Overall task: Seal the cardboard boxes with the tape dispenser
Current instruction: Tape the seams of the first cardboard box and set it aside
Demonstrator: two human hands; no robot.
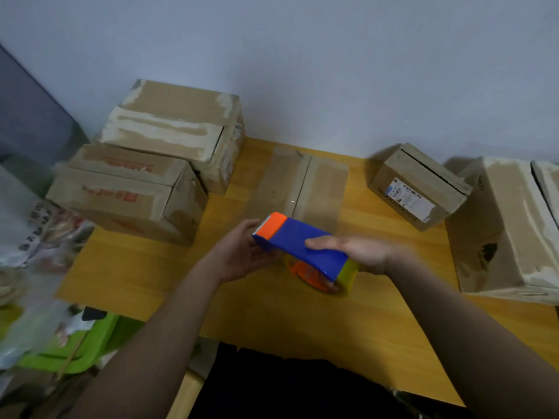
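Note:
A blue tape dispenser (305, 246) with an orange toothed tip and a yellowish tape roll is held above the middle of the wooden table (127, 273). My right hand (360, 252) grips its blue body from the right, thumb on top. My left hand (242, 252) touches the dispenser's orange end from the left, fingers fairly straight. A flat cardboard box (299, 186) lies just beyond the dispenser, its centre seam visible. Two boxes (127, 192) (178, 131) stand at the left rear. A small labelled box (420, 186) and a big box (508, 225) stand at the right.
A green plastic bin (75, 349) and plastic bags (33, 228) crowd the floor area left of the table. A pale wall rises behind the boxes. Dark clothing fills the near edge below the table.

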